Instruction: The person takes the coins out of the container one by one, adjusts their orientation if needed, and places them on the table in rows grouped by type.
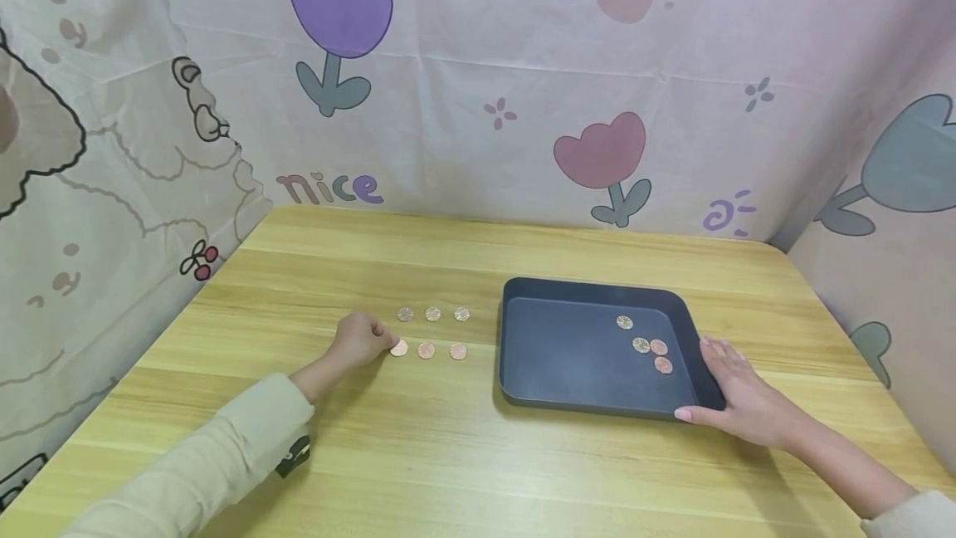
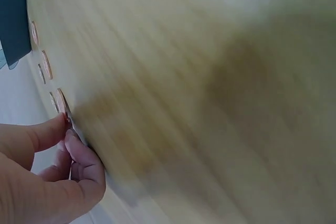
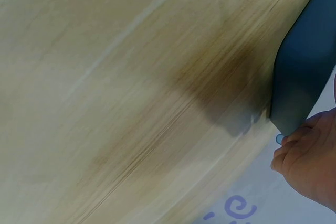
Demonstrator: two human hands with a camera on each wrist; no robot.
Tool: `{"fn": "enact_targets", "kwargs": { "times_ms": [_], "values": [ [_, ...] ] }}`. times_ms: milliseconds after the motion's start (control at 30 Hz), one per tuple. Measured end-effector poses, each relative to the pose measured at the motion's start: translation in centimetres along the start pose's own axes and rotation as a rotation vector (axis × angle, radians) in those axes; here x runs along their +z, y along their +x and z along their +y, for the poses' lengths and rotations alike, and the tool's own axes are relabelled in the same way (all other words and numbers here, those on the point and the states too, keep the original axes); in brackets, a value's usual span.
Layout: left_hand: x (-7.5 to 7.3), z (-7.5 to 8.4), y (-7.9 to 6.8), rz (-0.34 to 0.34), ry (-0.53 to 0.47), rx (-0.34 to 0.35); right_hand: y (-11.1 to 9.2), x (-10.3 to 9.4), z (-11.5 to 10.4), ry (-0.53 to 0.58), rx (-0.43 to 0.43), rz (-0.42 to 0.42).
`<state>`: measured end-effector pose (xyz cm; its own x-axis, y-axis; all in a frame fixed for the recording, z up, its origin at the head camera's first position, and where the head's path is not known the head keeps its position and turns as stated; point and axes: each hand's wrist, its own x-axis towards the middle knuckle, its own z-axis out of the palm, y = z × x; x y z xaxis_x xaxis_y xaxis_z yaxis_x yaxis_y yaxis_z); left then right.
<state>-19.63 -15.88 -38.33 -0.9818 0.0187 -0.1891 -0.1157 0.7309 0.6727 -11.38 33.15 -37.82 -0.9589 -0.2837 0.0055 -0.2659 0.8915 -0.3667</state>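
Note:
My left hand (image 1: 360, 340) pinches the edge of a copper-coloured coin (image 1: 399, 348) between thumb and index finger, at the left end of a short row. In the left wrist view this coin (image 2: 61, 100) stands out just past the fingertips. Two more copper coins (image 1: 426, 350) lie to its right, and behind them is a row of three paler coins (image 1: 433, 315). My right hand (image 1: 747, 395) holds the near right corner of a dark baking tray (image 1: 575, 355), fingers along its right side and thumb at the front. Inside lie two pale coins (image 1: 624, 322) and two copper ones (image 1: 663, 365).
Everything stands on a wood-grain table (image 1: 418, 471). A printed cloth (image 1: 463, 65) hangs behind it and along both sides. Under my left sleeve a small black object (image 1: 294, 457) shows, partly hidden by the cuff.

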Motion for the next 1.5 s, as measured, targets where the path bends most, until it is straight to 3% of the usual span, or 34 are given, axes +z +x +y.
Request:
{"fn": "enact_targets", "kwargs": {
  "times_ms": [400, 633, 800, 900, 1133, 1500],
  "values": [
    [-0.3, 0.1, -0.2, 0.022, 0.05, 0.017, 0.0, 0.0, 0.0, -0.004, -0.003, -0.003],
    [-0.2, 0.5, 0.3, 0.139, -0.028, 0.149, 0.0, -0.1, 0.1, 0.008, -0.001, -0.005],
    [0.4, 2.0, 0.7, 0.219, -0.112, 0.204, 0.0, -0.1, 0.1, 0.014, 0.0, -0.011],
    [0.9, 3.3, 0.7, 0.232, -0.174, 0.239, 0.0, -0.1, 0.1, 0.014, 0.0, -0.009],
    [2.7, 6.3, 0.3, 0.21, -0.259, 0.33, 0.0, -0.1, 0.2, 0.006, -0.001, -0.006],
    [7.1, 10.4, 0.4, 0.152, -0.385, 0.423, 0.0, 0.0, 0.1, 0.003, -0.008, 0.003]
  ]
}}
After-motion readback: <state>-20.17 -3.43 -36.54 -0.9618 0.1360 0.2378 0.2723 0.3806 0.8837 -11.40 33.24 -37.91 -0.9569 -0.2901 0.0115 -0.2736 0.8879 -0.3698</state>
